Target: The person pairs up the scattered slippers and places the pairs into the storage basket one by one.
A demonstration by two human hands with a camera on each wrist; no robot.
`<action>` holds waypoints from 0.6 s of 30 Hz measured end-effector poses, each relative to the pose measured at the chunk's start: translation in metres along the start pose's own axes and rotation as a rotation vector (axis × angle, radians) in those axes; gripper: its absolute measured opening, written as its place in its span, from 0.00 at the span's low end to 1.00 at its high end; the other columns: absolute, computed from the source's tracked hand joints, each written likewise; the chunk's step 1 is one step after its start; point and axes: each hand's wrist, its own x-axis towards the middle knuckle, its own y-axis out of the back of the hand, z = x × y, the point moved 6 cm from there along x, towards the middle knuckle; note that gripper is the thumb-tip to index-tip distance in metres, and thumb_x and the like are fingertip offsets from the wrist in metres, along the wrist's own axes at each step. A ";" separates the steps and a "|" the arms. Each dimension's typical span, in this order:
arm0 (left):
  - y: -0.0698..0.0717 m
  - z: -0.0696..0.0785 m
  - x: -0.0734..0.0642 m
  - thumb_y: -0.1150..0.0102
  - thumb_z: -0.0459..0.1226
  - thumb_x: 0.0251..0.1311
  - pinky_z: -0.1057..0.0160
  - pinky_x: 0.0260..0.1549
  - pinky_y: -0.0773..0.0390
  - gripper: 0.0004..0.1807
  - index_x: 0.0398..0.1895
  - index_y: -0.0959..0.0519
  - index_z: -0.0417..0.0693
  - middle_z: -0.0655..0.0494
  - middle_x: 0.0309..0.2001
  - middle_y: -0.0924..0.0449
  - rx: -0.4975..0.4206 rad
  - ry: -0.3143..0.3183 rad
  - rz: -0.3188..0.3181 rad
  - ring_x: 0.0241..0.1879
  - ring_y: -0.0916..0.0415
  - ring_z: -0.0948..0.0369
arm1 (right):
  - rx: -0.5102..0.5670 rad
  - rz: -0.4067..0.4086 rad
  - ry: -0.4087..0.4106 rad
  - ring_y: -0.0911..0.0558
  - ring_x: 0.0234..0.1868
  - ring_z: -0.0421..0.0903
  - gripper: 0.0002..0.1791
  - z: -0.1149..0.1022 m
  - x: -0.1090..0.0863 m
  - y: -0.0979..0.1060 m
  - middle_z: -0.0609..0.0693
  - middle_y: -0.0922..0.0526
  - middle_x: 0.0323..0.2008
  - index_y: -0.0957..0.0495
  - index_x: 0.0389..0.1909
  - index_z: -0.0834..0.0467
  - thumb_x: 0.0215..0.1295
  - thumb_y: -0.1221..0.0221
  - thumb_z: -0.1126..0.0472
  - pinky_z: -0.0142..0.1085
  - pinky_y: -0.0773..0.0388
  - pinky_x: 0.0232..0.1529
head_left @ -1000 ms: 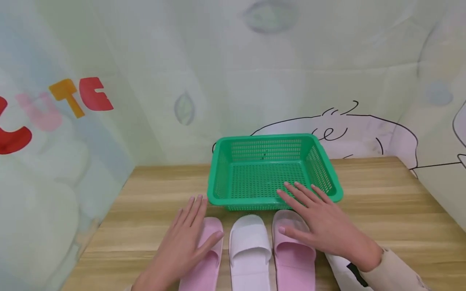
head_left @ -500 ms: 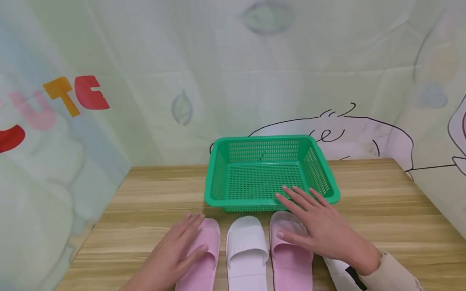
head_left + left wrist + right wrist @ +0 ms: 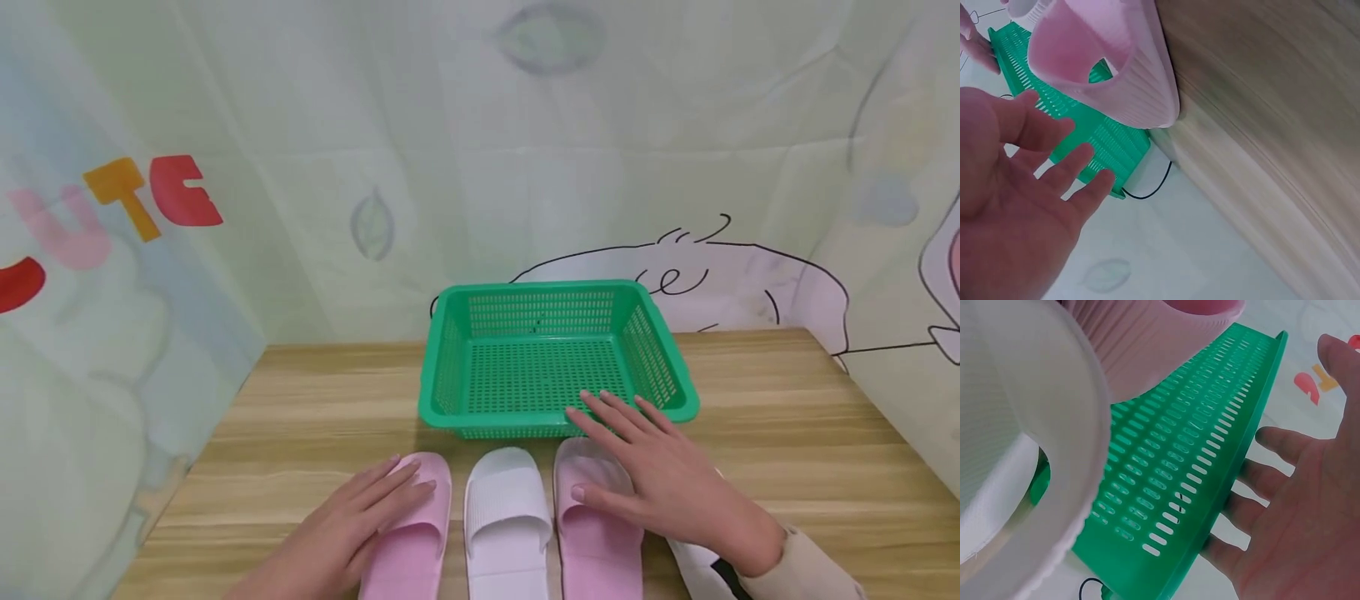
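Fingers apart and gripping nothing, a left hand (image 3: pixel 345 527) and a right hand (image 3: pixel 660 473) hover over pink slippers (image 3: pixel 408 554) flanking a white slipper (image 3: pixel 510 504) on a worktop (image 3: pixel 787 433), where a low right-hand sweep could knock the green basket (image 3: pixel 495 419) beyond askew.

Backdrop (image 3: pixel 315 125) | pink U (image 3: pixel 71 246) | orange T (image 3: pixel 120 179) | red E (image 3: pixel 172 196) | cut-off red letter (image 3: pixel 22 287), left edge

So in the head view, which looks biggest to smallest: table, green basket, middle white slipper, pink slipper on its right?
1. Table
2. Green basket
Unranked: middle white slipper, pink slipper; too alike, both cut off below.
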 end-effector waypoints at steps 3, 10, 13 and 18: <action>0.000 0.000 -0.002 0.40 0.15 0.41 0.76 0.78 0.67 0.55 0.78 0.29 0.59 0.50 0.75 0.27 0.005 0.007 -0.019 0.72 0.29 0.44 | -0.001 -0.001 0.003 0.36 0.81 0.54 0.46 0.000 0.001 -0.001 0.47 0.36 0.81 0.35 0.81 0.43 0.68 0.42 0.26 0.62 0.40 0.77; -0.006 -0.003 -0.006 0.44 0.11 0.30 0.74 0.77 0.73 0.66 0.82 0.35 0.62 0.50 0.80 0.35 0.029 -0.004 -0.110 0.77 0.36 0.46 | 0.011 -0.001 0.007 0.37 0.82 0.55 0.46 0.001 0.000 -0.002 0.46 0.36 0.81 0.35 0.81 0.43 0.68 0.40 0.27 0.63 0.40 0.76; -0.011 -0.003 -0.008 0.42 0.12 0.31 0.67 0.81 0.58 0.68 0.84 0.39 0.63 0.51 0.82 0.38 -0.001 0.023 -0.175 0.78 0.37 0.46 | 0.022 -0.010 0.006 0.38 0.82 0.55 0.46 0.001 0.000 -0.002 0.46 0.35 0.81 0.35 0.81 0.43 0.68 0.40 0.27 0.64 0.40 0.76; -0.014 0.001 -0.009 0.27 0.44 0.63 0.43 0.64 0.22 0.50 0.86 0.43 0.64 0.50 0.81 0.37 0.027 0.037 -0.211 0.76 0.32 0.47 | 0.038 -0.012 0.016 0.39 0.82 0.56 0.45 0.000 0.002 0.000 0.48 0.34 0.80 0.36 0.82 0.44 0.69 0.40 0.28 0.65 0.40 0.76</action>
